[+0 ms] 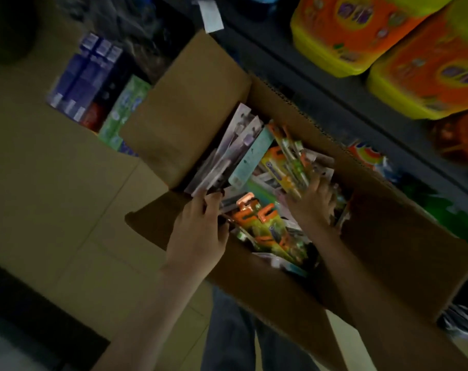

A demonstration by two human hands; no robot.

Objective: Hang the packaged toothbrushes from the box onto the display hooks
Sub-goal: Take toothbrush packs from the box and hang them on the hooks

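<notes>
**Light, slippery blister packs: take them by the card top**

The box (190, 103) stands open on the floor by the shelf (334, 84), and both hands are down in it. It is full of toothbrush packs lying loose and crossed over one another. The left hand (200, 228) has its fingers curled round the lower ends of the pale packs (227, 151), which lean up against the flap. The right hand (311, 203) lies with fingers spread over the green packs (289, 162). The blur hides whether it grips them. More orange packs (257, 223) lie between the hands.

Each pack is probably very light: a stiff card back with a smooth plastic bubble. A fanned bundle is likely to slide apart, so a few at a time seems safer. The best hold is probably a pinch across the flat card near the hang-hole, with the hole left free. No hooks are in view.
</notes>
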